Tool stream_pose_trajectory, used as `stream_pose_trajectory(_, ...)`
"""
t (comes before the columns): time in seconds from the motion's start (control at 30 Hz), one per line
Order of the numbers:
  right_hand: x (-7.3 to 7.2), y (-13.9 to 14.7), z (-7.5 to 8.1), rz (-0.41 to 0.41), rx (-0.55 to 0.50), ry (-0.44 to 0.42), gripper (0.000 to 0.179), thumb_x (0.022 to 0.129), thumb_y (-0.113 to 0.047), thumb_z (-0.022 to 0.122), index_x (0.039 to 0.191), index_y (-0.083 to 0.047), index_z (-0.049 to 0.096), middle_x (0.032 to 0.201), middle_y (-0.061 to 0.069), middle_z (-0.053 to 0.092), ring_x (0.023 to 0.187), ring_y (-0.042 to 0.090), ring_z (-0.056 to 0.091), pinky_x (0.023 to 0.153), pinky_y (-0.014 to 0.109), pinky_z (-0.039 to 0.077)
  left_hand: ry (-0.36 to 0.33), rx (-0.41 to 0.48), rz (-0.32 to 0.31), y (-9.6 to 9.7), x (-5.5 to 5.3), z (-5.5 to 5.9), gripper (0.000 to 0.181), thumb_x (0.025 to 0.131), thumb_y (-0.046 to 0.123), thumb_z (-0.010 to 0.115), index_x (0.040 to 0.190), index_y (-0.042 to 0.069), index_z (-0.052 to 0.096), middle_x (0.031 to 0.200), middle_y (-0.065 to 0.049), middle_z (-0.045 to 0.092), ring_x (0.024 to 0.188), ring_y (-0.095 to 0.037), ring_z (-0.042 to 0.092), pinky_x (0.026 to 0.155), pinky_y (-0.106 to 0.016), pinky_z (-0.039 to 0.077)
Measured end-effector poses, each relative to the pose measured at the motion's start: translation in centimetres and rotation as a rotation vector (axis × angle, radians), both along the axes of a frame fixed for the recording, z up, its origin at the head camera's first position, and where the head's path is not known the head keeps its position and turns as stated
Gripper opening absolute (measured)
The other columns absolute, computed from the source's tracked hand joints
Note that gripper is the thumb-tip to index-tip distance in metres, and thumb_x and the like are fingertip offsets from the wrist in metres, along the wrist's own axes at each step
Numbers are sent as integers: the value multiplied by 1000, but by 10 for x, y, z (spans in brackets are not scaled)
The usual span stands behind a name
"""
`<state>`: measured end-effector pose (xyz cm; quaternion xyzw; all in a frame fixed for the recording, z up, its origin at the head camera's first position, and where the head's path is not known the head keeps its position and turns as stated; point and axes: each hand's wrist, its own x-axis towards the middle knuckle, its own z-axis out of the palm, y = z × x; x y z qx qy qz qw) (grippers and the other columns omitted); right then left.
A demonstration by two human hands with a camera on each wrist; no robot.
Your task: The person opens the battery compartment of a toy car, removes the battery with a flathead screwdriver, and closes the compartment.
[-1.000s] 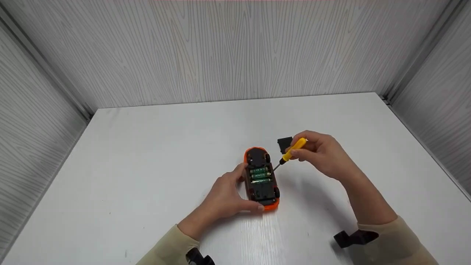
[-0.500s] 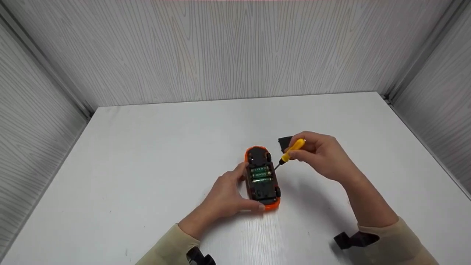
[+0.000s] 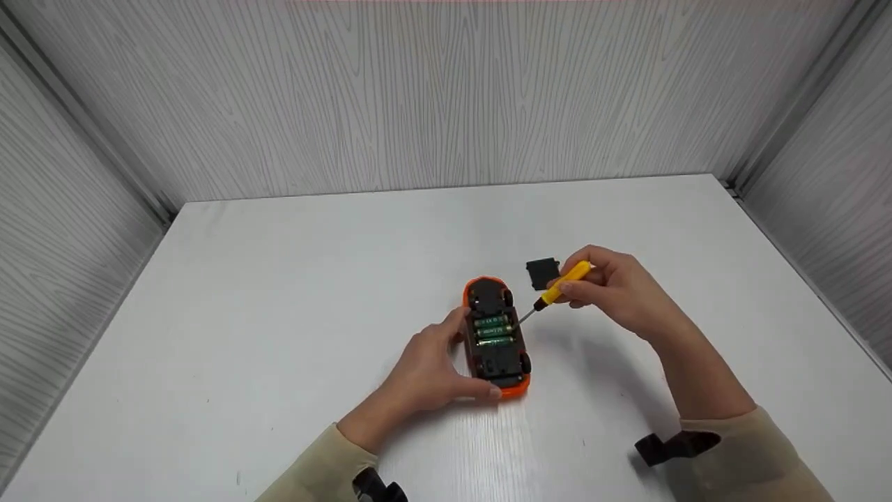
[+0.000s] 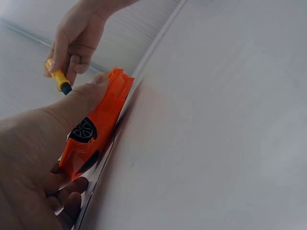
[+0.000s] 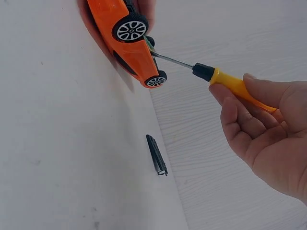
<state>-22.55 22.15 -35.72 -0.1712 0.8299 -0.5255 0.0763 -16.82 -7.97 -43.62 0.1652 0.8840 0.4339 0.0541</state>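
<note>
White, wood-grained panel (image 3: 70,230) stands at the left edge of a white table (image 3: 313,300). Moving right, a beige sleeve (image 3: 317,467) with a black band (image 3: 376,486) reaches in from the near side. Its left hand (image 3: 425,373) grips an orange toy car (image 3: 500,361), the thumb on the near end and the fingers along the left side, with a wide gap between thumb and index finger. The car is wheels up near the middle of the table, black underside showing, one end far and one near. Three green batteries (image 3: 493,332) lie side by side in its uncovered compartment. Beyond the car and to its right, a square black cover (image 3: 542,273) lies on the table, apart from the car. Next comes a yellow-handled screwdriver (image 3: 547,298), slanting down leftward, its tip at the compartment's right edge; whether it touches a battery is unclear. The right hand (image 3: 617,289) pinches the handle between thumb and index finger, the other fingers loosely bent. Farthest right stands another panel (image 3: 829,139).
</note>
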Motion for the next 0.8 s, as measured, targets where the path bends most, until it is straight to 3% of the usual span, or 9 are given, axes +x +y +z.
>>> stream_pose_trajectory(0.4, -11, 7, -18, -36, -87, -125, 24, 104, -12, 70, 122, 1, 60, 117, 19, 75, 107, 44, 72, 89, 32, 60, -19, -12, 12, 1, 1, 0, 125, 63, 53, 101, 166, 26, 36, 135, -2, 65, 124, -21, 58, 110, -47, 45)
stream_pose_trajectory(0.67, -14, 10, -21, -22, -133, -135, 22, 105, -13, 68, 121, 0, 59, 119, 18, 76, 104, 28, 76, 90, 33, 60, -27, -22, 19, 0, 2, 1, 125, 63, 54, 101, 167, 27, 35, 134, -2, 64, 124, -22, 57, 109, -48, 45)
stream_pose_trajectory(0.8, -13, 10, -20, -17, -138, -125, 24, 105, -13, 68, 122, 2, 59, 117, 17, 77, 104, 31, 76, 90, 33, 60, -31, -21, 19, -1, 2, 1, 127, 63, 56, 100, 167, 25, 34, 135, -3, 64, 124, -22, 57, 110, -48, 45)
